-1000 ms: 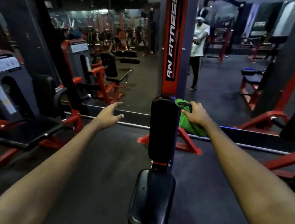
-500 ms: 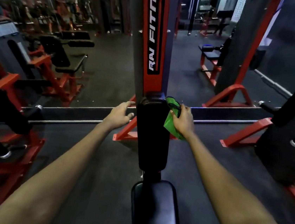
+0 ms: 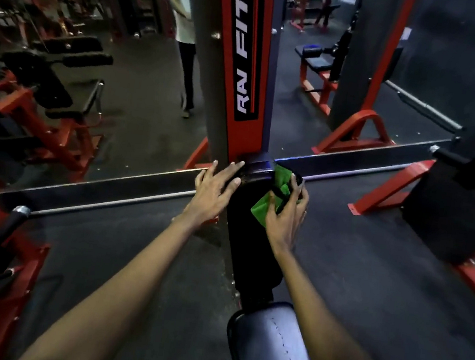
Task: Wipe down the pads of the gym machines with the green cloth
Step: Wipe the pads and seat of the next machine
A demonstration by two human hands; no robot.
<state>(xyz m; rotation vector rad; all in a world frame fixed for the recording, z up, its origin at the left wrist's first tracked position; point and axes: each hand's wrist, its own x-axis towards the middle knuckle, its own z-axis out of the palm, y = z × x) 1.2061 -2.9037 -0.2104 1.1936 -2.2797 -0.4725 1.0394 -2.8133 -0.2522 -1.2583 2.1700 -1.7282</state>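
Observation:
A black upright back pad (image 3: 248,240) stands in front of a red and grey machine column (image 3: 237,70), with the black seat pad (image 3: 273,349) below it near me. My right hand (image 3: 285,215) grips the green cloth (image 3: 265,209) and holds it against the pad's upper right side. My left hand (image 3: 214,189) rests with straight fingers on the pad's upper left edge. Part of the cloth is hidden under my right fingers.
A wall mirror behind the column reflects a walking person (image 3: 184,40) and more machines. Red-framed machines (image 3: 45,116) stand to the left, another red frame (image 3: 392,188) and a black pad (image 3: 457,211) to the right. Dark rubber floor (image 3: 132,256) lies around the seat.
I have moved closer and look further down. My left hand came in from the left onto the pad's edge. My right hand slid the cloth onto the pad's upper right face.

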